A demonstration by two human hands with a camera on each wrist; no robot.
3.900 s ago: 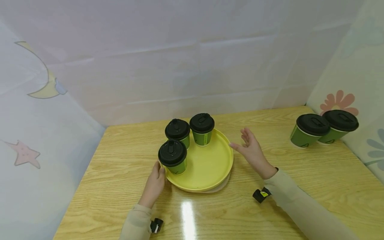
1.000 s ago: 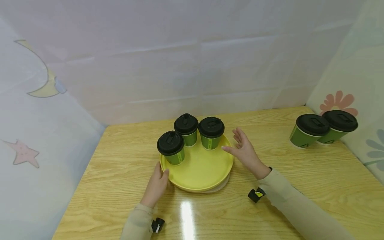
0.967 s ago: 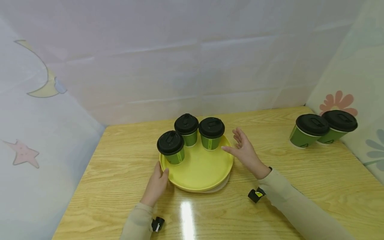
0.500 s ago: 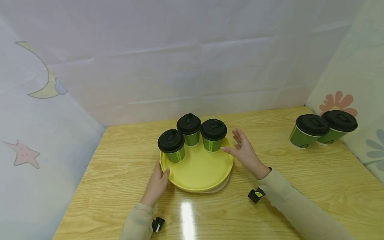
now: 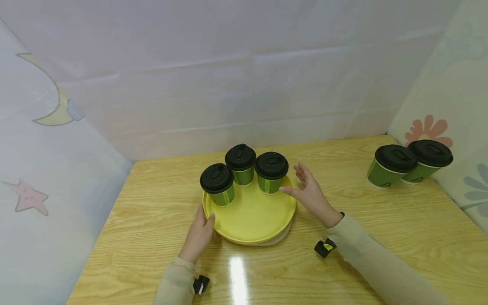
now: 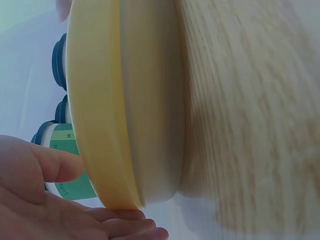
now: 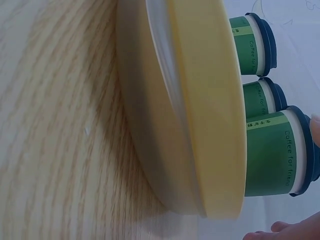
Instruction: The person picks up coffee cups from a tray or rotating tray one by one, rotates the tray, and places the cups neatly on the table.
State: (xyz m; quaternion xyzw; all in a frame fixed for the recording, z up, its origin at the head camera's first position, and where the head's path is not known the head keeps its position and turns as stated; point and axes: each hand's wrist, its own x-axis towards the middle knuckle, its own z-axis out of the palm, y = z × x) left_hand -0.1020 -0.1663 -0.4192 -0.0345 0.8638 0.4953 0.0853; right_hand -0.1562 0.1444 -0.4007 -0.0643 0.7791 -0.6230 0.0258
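A round yellow tray (image 5: 251, 218) sits on a pale round base (image 5: 280, 238) on the wooden table. Three green paper cups with black lids stand upright on it: a left cup (image 5: 222, 197), a rear cup (image 5: 244, 177) and a right cup (image 5: 269, 185). My left hand (image 5: 198, 233) is at the tray's left edge; in the left wrist view its straight fingers (image 6: 127, 227) touch the outer wall and the thumb reaches to the rim. My right hand (image 5: 312, 195), fingers extended, hovers by the right edge, its thumb near the right cup; whether it touches is unclear.
Two more lidded green cups, one nearer (image 5: 389, 171) and one behind it (image 5: 423, 169), stand at the table's far right. A pale cloth wall (image 5: 244, 84) rises behind the table, with printed cloth on both sides.
Since the earliest frame the tray has turned clockwise, carrying its cups round; the last half second shows hardly any turning. My right hand came slightly left, closer to the tray. My left hand barely shifted.
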